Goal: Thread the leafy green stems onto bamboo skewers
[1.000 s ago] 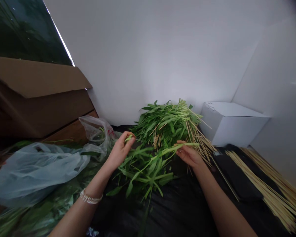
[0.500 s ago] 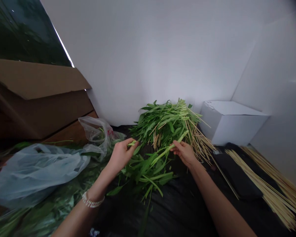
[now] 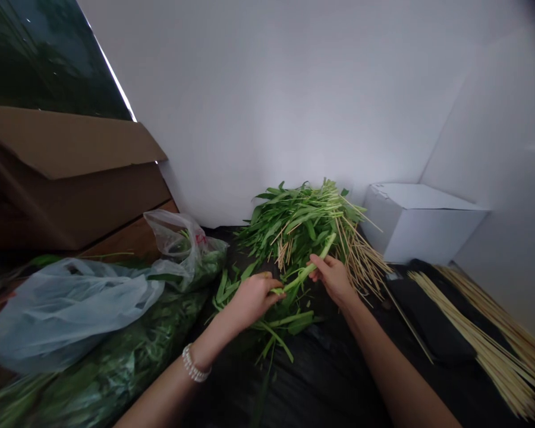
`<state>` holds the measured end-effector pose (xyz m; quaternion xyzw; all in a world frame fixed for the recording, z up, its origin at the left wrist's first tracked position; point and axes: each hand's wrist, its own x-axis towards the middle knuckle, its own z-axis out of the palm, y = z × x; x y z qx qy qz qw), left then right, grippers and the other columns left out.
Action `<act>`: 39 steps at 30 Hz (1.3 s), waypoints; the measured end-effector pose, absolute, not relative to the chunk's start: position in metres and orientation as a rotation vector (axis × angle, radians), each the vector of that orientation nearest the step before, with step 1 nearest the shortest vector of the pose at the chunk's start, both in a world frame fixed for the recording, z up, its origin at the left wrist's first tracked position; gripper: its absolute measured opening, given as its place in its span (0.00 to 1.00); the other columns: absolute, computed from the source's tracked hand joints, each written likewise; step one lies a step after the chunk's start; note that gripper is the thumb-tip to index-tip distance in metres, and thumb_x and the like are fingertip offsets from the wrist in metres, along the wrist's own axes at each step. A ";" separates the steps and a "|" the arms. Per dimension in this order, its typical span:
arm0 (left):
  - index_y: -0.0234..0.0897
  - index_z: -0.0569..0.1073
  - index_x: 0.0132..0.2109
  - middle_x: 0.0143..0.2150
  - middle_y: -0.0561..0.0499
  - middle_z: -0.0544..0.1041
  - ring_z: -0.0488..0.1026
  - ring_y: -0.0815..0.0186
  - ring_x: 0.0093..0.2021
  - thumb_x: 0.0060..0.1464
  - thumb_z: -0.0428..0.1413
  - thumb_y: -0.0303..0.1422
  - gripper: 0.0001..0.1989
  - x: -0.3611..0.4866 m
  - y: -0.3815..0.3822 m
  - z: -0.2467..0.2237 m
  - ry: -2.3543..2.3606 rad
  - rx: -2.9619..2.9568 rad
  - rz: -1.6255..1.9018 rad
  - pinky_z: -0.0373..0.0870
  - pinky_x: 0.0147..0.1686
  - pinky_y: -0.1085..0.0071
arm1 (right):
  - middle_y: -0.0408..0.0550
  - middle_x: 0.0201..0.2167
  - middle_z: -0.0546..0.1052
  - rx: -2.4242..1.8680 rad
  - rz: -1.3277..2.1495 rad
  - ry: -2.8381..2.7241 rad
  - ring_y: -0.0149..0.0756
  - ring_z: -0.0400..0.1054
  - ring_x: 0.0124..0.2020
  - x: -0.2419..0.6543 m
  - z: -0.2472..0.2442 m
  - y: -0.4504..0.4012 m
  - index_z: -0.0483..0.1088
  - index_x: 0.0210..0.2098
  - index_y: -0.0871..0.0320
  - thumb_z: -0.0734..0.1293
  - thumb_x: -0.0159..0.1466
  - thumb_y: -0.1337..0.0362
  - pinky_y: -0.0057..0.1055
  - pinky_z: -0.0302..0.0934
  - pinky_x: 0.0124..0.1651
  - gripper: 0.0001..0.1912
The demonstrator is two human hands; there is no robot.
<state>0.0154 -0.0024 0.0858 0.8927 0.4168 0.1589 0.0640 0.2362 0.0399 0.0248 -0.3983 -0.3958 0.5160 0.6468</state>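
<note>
Your right hand (image 3: 332, 278): fingers pinched round a smooth, pale-green stalk (image 3: 305, 273), its upper end slanting past the fingertips. Your left hand (image 3: 256, 297): closed on the lower end. Clear plastic bag (image 3: 172, 229): crumpled, red print illegible. Beyond your hands: heaped narrow-leaved greens (image 3: 289, 217), thin straw-coloured sticks (image 3: 365, 258), smooth white box (image 3: 432, 232).

Bare forearms (image 3: 378, 351) angled inward, left hand (image 3: 253, 297) near right hand (image 3: 332, 278), both pinching

- 1 head-worn view, looking forward and down.
- Close range: left hand (image 3: 255, 297) and right hand (image 3: 333, 278) near centre.
- White wall (image 3: 285, 107) fills the far background.
</note>
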 end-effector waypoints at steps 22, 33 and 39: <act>0.37 0.76 0.29 0.29 0.51 0.73 0.70 0.66 0.31 0.47 0.52 0.30 0.08 0.011 0.017 0.091 1.642 2.385 0.933 0.61 0.33 0.72 | 0.43 0.16 0.74 -0.793 1.317 -1.053 0.29 0.65 0.17 0.225 0.029 0.031 0.70 0.25 0.58 0.75 0.49 0.51 0.24 0.56 0.18 0.18; 0.35 0.68 0.22 0.17 0.58 0.59 0.55 0.73 0.20 0.43 0.52 0.35 0.09 0.017 0.026 0.085 1.363 1.537 1.233 0.51 0.21 0.76 | 0.43 0.19 0.74 -0.690 1.392 -1.006 0.27 0.63 0.18 0.215 0.025 0.030 0.71 0.27 0.57 0.75 0.52 0.52 0.23 0.55 0.19 0.16; 0.36 0.67 0.22 0.17 0.59 0.63 0.58 0.73 0.19 0.36 0.55 0.35 0.07 0.000 0.042 0.096 1.445 1.258 1.483 0.55 0.20 0.76 | 0.41 0.19 0.74 -0.675 1.341 -0.945 0.27 0.63 0.19 0.227 0.023 0.036 0.71 0.28 0.57 0.75 0.52 0.54 0.23 0.55 0.20 0.15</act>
